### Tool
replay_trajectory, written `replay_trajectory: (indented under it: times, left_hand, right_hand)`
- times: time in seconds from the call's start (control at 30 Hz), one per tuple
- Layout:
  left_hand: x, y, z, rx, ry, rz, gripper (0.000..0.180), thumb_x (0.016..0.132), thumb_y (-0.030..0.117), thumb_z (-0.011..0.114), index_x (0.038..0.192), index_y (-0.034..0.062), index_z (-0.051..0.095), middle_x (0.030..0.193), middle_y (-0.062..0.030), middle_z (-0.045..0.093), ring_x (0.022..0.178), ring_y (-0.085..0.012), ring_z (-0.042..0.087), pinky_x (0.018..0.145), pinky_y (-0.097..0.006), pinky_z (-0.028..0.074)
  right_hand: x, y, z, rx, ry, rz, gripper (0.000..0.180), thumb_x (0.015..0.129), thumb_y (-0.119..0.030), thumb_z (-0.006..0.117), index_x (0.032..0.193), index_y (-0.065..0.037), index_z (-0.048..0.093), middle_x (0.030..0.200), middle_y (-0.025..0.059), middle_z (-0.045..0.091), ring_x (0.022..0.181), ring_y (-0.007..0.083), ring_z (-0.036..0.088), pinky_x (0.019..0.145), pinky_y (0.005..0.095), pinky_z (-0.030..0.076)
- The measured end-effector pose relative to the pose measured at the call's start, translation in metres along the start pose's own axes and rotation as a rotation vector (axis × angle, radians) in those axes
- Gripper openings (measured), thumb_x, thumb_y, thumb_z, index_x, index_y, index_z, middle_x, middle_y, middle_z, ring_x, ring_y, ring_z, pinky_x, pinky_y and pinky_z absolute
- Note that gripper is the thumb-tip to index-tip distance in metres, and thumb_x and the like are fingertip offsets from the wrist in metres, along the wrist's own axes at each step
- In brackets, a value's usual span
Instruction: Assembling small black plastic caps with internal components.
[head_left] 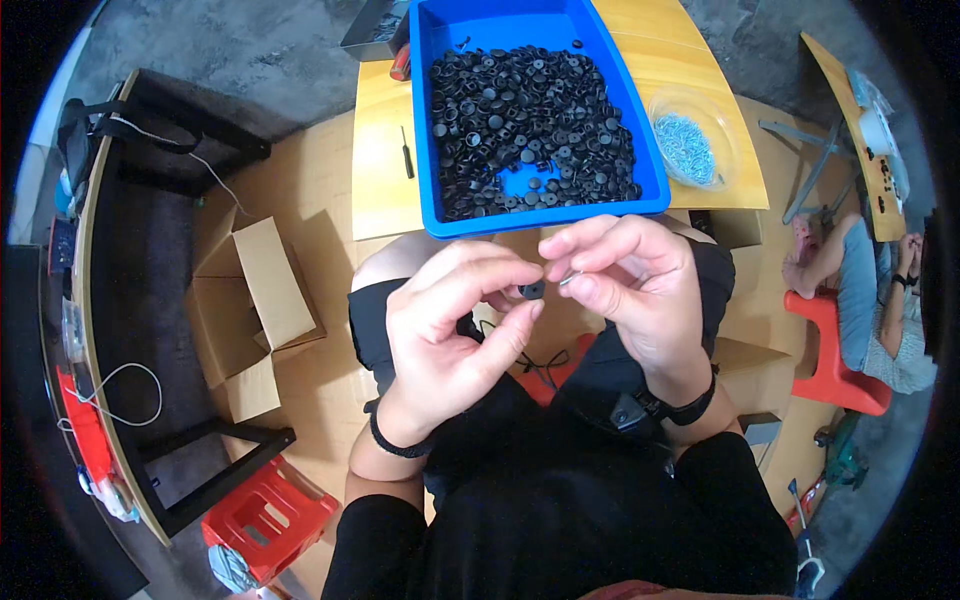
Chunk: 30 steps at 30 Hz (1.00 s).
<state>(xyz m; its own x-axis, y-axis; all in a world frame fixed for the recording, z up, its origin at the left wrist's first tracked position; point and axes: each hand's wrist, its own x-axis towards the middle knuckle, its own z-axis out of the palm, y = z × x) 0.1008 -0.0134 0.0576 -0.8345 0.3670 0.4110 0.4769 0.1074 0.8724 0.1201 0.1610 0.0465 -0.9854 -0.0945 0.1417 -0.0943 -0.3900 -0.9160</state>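
Observation:
Between the thumb and fingers of my left hand [450, 320] is a small round black plastic cap [532, 290]. My right hand [635, 285] pinches a thin silvery screw [570, 279] close beside the cap; whether the two touch I cannot tell. Both hands are over my lap, just below the near edge of a blue tray [545, 216]. Inside the tray lies a wide heap of black plastic caps [540, 120]. Right of the tray, a clear round bowl [733, 150] holds a pile of small silvery screws [684, 148].
The tray rests on a wooden table [385, 200] with a black screwdriver [407, 155] on its left. An open cardboard box [275, 280] stands on the floor to the left, near a red stool [270, 520]. Another person [860, 290] sits at the right by a red stool [840, 370].

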Motion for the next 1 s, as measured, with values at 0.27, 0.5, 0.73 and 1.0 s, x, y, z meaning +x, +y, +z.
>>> replay_trajectory:
  times: [0.27,0.5,0.73,1.0]
  left_hand:
    - [-0.010,0.007,-0.011,0.093,0.052,0.044,0.020,0.069,-0.003,0.069,0.088,-0.0004,0.064,0.083,-0.0088,0.061,0.067,-0.0136,0.059,0.056,-0.022,0.048]
    - [-0.013,0.007,-0.015,0.165,0.063,0.078,0.020,0.067,-0.003,0.070,0.086,-0.0002,0.064,0.082,-0.0100,0.061,0.066,-0.0174,0.061,0.057,-0.025,0.048]
    - [-0.016,-0.002,-0.010,0.189,0.101,0.119,0.020,0.065,-0.003,0.070,0.084,-0.0001,0.064,0.079,-0.0110,0.061,0.067,-0.0218,0.061,0.057,-0.027,0.049]
    - [-0.019,-0.013,-0.004,0.239,0.128,0.113,0.020,0.064,-0.003,0.070,0.083,-0.0001,0.063,0.078,-0.0110,0.060,0.065,-0.0228,0.060,0.056,-0.028,0.048]
  right_hand:
    - [-0.006,0.016,0.018,0.046,-0.058,-0.053,0.011,0.078,0.006,0.063,0.088,0.001,0.061,0.100,0.0111,0.058,0.089,0.0146,0.057,0.080,0.0274,0.049]
    - [-0.007,0.017,0.025,0.052,-0.034,-0.051,0.011,0.077,0.006,0.064,0.087,0.001,0.062,0.096,0.0108,0.059,0.086,0.0140,0.058,0.074,0.0254,0.050]
    - [-0.007,0.017,0.022,-0.103,0.005,-0.016,0.009,0.076,0.004,0.065,0.084,0.001,0.063,0.094,0.0112,0.060,0.085,0.0143,0.059,0.074,0.0249,0.050]
    - [-0.009,0.017,0.021,-0.202,0.026,0.172,0.005,0.077,0.000,0.066,0.083,0.001,0.065,0.088,0.0080,0.065,0.079,0.0125,0.061,0.071,0.0240,0.049]
